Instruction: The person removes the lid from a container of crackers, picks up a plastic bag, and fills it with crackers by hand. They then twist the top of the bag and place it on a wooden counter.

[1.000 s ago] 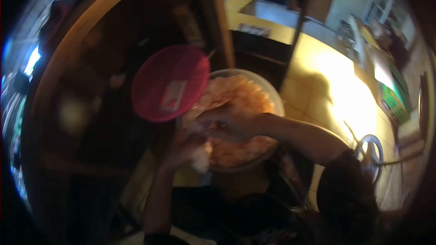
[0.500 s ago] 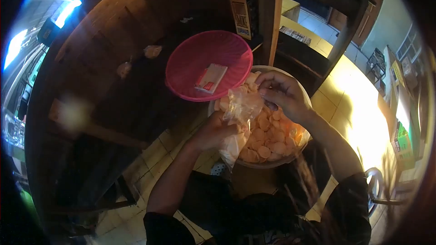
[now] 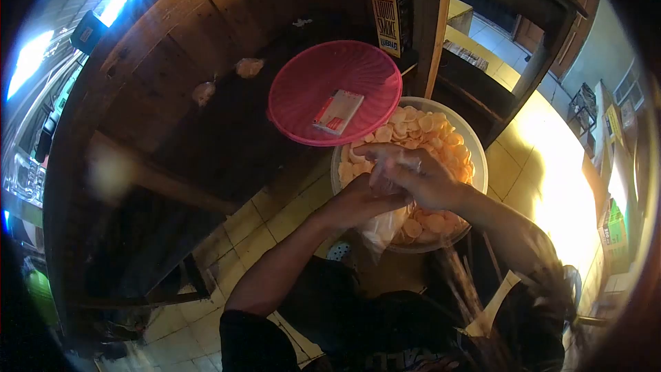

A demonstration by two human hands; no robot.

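Observation:
A clear plastic bag (image 3: 384,229) hangs from my hands over the near left part of a round white tub (image 3: 480,165). Pale orange round chips (image 3: 451,148) fill the tub. My left hand (image 3: 358,203) is closed round the bag's upper part. My right hand (image 3: 420,176) grips the bag's top edge from the other side, its fingers close to my left ones. Behind the hands, a pink lid (image 3: 296,103) overlaps the tub's far left rim, with a small white and red packet (image 3: 339,112) lying on it.
A dark wooden table (image 3: 158,83) spreads out on the left, with two small bags (image 3: 249,67) on it. A box (image 3: 389,19) stands by a wooden post (image 3: 435,34) behind the lid. Yellow floor tiles (image 3: 255,238) show below.
My right hand has come down from the chips onto the bag's top, nearer my left hand. The camera view has shifted, so the lid and tub appear further right.

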